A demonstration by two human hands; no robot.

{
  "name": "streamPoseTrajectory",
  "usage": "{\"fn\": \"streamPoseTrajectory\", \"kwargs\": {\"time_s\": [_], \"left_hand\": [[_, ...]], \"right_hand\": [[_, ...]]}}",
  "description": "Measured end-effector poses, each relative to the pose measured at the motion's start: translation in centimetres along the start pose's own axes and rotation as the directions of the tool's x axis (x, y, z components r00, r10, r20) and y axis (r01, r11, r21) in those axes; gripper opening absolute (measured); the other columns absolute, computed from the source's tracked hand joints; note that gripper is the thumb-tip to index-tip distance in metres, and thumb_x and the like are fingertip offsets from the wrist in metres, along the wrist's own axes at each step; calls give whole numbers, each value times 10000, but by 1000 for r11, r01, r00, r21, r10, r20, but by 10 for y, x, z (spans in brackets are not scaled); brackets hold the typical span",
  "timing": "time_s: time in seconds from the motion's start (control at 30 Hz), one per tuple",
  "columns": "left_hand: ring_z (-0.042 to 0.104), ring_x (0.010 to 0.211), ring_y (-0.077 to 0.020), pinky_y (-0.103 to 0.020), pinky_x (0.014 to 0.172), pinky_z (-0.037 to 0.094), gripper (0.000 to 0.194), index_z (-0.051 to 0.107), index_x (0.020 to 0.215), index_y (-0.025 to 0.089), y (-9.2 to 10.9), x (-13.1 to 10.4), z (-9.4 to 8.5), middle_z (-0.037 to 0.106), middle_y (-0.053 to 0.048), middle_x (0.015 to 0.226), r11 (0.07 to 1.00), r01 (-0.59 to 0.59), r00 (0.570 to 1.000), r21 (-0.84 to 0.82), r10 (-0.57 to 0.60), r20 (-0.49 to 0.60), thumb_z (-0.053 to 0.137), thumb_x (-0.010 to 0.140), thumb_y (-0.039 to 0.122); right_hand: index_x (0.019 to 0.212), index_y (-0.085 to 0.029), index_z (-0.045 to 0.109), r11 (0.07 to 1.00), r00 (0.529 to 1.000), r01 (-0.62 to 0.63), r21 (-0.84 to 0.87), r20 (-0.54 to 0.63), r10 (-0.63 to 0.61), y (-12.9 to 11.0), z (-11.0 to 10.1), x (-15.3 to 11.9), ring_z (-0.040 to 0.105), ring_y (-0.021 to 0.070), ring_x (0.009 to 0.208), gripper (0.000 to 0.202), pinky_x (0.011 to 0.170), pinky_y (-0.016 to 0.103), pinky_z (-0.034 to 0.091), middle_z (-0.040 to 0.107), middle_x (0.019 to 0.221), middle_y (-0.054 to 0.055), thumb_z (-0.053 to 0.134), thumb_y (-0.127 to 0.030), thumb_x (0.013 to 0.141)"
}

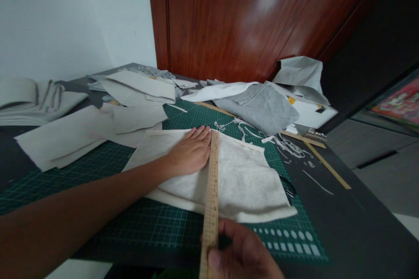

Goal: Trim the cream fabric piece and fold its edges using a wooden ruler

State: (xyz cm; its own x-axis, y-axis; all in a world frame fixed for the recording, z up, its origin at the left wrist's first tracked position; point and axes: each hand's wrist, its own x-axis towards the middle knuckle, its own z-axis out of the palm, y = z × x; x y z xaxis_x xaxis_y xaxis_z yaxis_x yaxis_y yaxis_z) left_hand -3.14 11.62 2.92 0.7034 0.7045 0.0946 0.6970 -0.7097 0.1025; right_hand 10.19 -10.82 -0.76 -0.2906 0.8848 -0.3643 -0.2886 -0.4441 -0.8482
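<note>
A cream piece of cloth (248,178) lies on the green cutting mat (163,222), its near and far edges curled or folded. My left hand (191,150) rests flat on the cloth's upper middle, fingers stretched out beside the far end of a wooden ruler (213,178). The ruler runs across the cloth from its far edge toward me. Below the near edge, my right hand (242,248) grips the ruler's near end between thumb and fingers. Partly under the cloth's right side is a dark-handled tool (287,184), probably scissors.
Cut cloth pieces (81,133) and folded fabric (32,100) lie left. Grey cloth (262,107) sits at the back. White cord scraps (291,146), wooden strips (327,165) and a white box (310,113) are on the right. A brown door (222,22) stands behind.
</note>
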Motion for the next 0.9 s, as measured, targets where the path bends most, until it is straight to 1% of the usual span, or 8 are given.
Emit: {"fn": "streamPoseTrajectory", "kwargs": {"time_s": [0.23, 0.33, 0.47, 0.57, 0.67, 0.77, 0.83, 0.9], "left_hand": [[202, 1658, -265, -458, 1338, 170, 661, 318, 1662, 47, 0, 1, -3, 261, -161, 1763, 996, 46, 999, -73, -46, -4, 158, 1087, 332], [192, 1660, -293, -455, 1345, 142, 771, 311, 1659, 20, 2, 0, -5, 249, -201, 1758, 994, 53, 999, -91, -54, -5, 164, 1104, 536], [206, 1654, -336, -490, 1341, 151, 845, 175, 1716, 111, 4, -3, -5, 222, -198, 1768, 995, 27, 999, -98, -30, -29, 331, 1075, 638], [196, 1654, -353, -522, 1335, 144, 704, 293, 1698, 221, 5, -4, -4, 200, -150, 1782, 998, 13, 1000, -61, -14, -18, 371, 1085, 559], [187, 1655, -355, -521, 1337, 130, 694, 349, 1678, 216, 5, -3, -4, 203, -140, 1784, 999, 16, 1000, -30, -16, -3, 391, 1071, 551], [186, 1656, -353, -517, 1339, 127, 730, 322, 1686, 187, 6, -2, -5, 185, -145, 1785, 1000, 14, 1000, -8, -14, 18, 430, 1047, 521], [182, 1657, -352, -517, 1340, 123, 733, 320, 1685, 177, 6, -2, -6, 172, -146, 1787, 1000, 12, 1000, -6, -12, 25, 433, 1041, 509], [175, 1659, -351, -514, 1341, 117, 729, 320, 1685, 174, 6, -1, -5, 169, -144, 1788, 1000, 12, 1000, -13, -12, 26, 427, 1042, 500]], "right_hand": [[1112, -211, 521, 999, 999, -47, -21, -9, 47, -33, 3, 3, 670, 146, 461, 650, 474, 211, 491, 631, 576, -75, 802, -727, 833], [1135, -206, 504, 999, 999, -36, -14, -2, 36, -40, 5, 4, 680, 148, 457, 675, 472, 213, 508, 630, 582, -81, 805, -728, 831], [1217, -191, 482, 997, 999, -52, -57, -19, 51, -36, 6, 8, 671, 142, 449, 713, 465, 205, 496, 644, 589, -75, 778, -730, 855], [1305, -179, 460, 991, 999, -50, -123, -21, 48, -26, 2, 10, 657, 135, 450, 761, 452, 184, 445, 645, 588, -72, 761, -724, 866], [1407, -162, 446, 953, 1000, -22, -302, -7, 21, -21, -8, 6, 609, 133, 428, 739, 429, 191, 389, 663, 583, -47, 699, -664, 927], [1436, -162, 548, 744, 994, 74, -664, -15, -112, -30, -19, -5, 543, 140, 416, 555, 421, 243, 326, 688, 588, 0, 653, -474, 989], [1314, -183, 691, 460, 975, 94, -883, -11, -220, -43, -21, -11, 557, 164, 447, 371, 455, 294, 314, 706, 623, 45, 639, -355, 990], [998, -183, 776, 165, 953, 79, -983, 26, -301, -57, -18, -14, 612, 211, 514, 212, 505, 335, 345, 719, 677, 101, 603, -305, 993]]}}
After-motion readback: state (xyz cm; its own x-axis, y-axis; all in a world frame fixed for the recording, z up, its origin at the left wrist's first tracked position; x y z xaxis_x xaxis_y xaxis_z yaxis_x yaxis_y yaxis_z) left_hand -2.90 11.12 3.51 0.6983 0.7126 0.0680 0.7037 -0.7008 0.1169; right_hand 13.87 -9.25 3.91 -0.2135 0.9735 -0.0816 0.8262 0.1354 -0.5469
